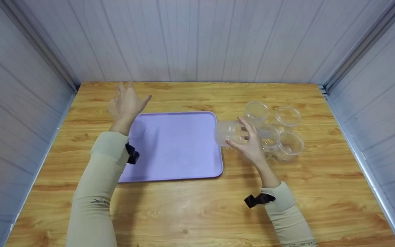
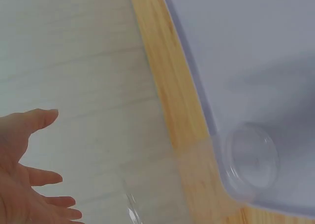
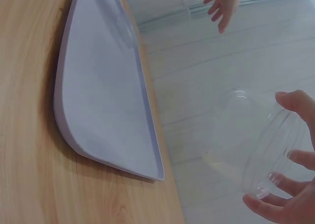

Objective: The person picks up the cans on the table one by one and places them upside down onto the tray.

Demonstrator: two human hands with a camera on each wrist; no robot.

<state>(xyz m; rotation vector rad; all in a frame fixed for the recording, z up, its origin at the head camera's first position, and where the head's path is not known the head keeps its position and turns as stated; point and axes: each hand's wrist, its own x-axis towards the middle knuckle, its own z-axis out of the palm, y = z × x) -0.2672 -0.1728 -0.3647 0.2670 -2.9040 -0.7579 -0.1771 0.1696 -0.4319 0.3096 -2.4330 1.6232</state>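
Note:
My left hand (image 1: 129,103) is over the tray's far left corner, fingers spread and holding nothing. Close by it, a clear plastic cup (image 2: 253,155) stands on that corner of the purple tray (image 1: 180,147); in the head view the hand and forearm partly cover this cup. With my right hand (image 1: 250,144) I grip another clear plastic cup (image 1: 226,133) around its rim end, thumb on one side and fingers on the other. This cup (image 3: 236,135) is tipped sideways in the air, its base pointing left over the tray's right edge.
Several more clear cups (image 1: 288,145) stand in a cluster on the wooden table (image 1: 190,209), just right of my right hand. Pale panel walls (image 1: 180,41) close in the table at the back and both sides.

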